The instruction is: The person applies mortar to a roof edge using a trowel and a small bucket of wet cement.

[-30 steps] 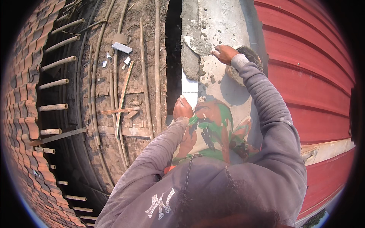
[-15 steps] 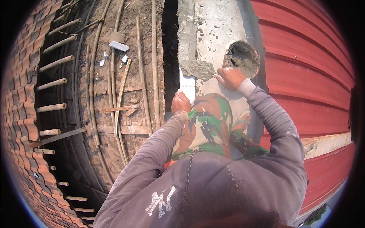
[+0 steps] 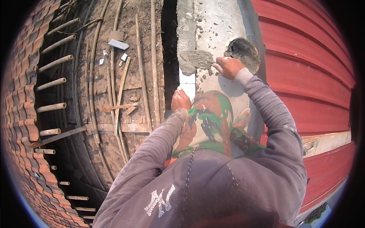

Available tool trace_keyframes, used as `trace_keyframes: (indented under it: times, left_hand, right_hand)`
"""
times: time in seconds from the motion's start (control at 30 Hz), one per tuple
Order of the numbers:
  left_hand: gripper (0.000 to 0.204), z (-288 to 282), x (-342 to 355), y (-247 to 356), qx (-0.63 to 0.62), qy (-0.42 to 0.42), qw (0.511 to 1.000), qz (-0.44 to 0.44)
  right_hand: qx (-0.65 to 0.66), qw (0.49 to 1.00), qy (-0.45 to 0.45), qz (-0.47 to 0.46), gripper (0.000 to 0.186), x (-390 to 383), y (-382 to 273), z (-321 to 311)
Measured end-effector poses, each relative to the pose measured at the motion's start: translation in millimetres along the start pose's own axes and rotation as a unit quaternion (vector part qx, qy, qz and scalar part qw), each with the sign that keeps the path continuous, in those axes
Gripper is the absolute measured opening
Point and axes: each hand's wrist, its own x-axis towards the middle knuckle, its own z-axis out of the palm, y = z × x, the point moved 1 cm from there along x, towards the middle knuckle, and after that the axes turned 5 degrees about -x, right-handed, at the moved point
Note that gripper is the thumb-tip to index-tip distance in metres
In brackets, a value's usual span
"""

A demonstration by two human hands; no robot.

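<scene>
My right hand [image 3: 230, 67] is closed round the handle of a trowel, beside the mortar bucket. The trowel's blade [image 3: 203, 59] is coated with wet grey mortar and lies flat over the top of a narrow wall. White blocks [image 3: 187, 78] form the near part of this wall top, with fresh mortar [image 3: 187, 65] on their far end. My left hand [image 3: 181, 100] grips the left edge of the white block nearest me, its fingers curled and thumb toward the top. A round bucket [image 3: 243, 53] of grey mortar stands just beyond my right hand.
A concrete strip [image 3: 220, 22] spattered with mortar runs along the wall, beside a red metal roof [image 3: 304, 76]. Left of the wall is a dark gap [image 3: 170, 45], then bamboo poles [image 3: 155, 60] over dirty boards. Clay roof tiles [image 3: 21, 106] fill the far left.
My right hand and the trowel have moved slightly away from me and to the left. Mortar now lies bunched over the white blocks' far end. My left hand stays nearly in place.
</scene>
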Motion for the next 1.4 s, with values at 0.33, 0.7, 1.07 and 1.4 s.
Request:
trace_keyframes:
  times: [0.33,0.7,1.07,1.4]
  left_hand:
    - [0.055,-4.5,-3.0,4.1,0.008,0.003,1.000,-0.014]
    - [0.052,-0.2,-0.3,-0.3,0.005,0.001,1.000,-0.017]
    - [0.052,-3.5,-2.0,1.4,-0.002,0.001,1.000,-0.010]
    - [0.053,-2.9,-3.3,2.0,-0.005,0.003,1.000,-0.015]
  right_hand:
    - [0.014,0.998,-0.054,-0.032,0.040,-37.4,-2.8,-5.7]
    - [-0.037,0.999,0.003,-0.038,0.037,-42.7,-5.2,-19.9]
    - [-0.092,0.995,-0.049,0.009,0.036,-48.9,-25.6,-58.6]
    - [0.002,0.999,-0.034,-0.024,0.040,-33.9,-21.8,-70.5]
